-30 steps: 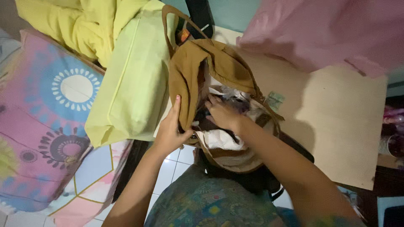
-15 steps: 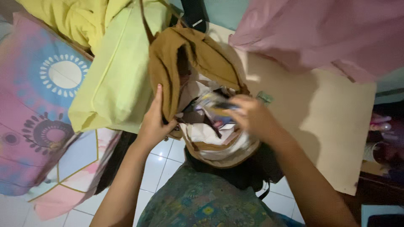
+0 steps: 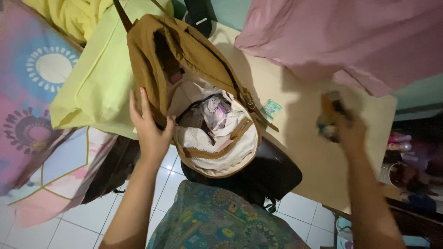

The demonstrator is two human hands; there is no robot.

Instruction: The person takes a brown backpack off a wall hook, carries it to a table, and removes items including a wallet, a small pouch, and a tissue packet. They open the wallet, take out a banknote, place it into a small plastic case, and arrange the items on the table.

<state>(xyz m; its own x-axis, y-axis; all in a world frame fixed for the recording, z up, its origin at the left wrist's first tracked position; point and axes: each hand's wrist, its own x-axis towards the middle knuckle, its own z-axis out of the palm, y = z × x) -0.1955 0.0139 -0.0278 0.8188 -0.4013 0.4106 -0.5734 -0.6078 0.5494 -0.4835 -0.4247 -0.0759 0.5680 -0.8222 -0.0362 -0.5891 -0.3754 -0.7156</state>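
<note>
A tan backpack point(image 3: 184, 60) lies open in front of me, its pale lining and several small packets point(image 3: 216, 113) showing inside. My left hand point(image 3: 150, 127) grips the left edge of the backpack's opening and holds it apart. My right hand point(image 3: 344, 127) is out over the beige table point(image 3: 295, 138) to the right, closed on a small blurred object point(image 3: 328, 115) with brown and pale colours. What that object is cannot be made out.
A lime-green pillow point(image 3: 101, 78) lies left of the backpack, beside a patterned pink and blue bedsheet point(image 3: 32, 87). Pink cloth point(image 3: 350, 37) covers the table's far right. A small green packet point(image 3: 270, 109) lies on the table. A black bag point(image 3: 263, 177) sits under the backpack.
My right hand came out of the backpack with a small object and swung right over the table. The left hand stayed on the bag's edge.
</note>
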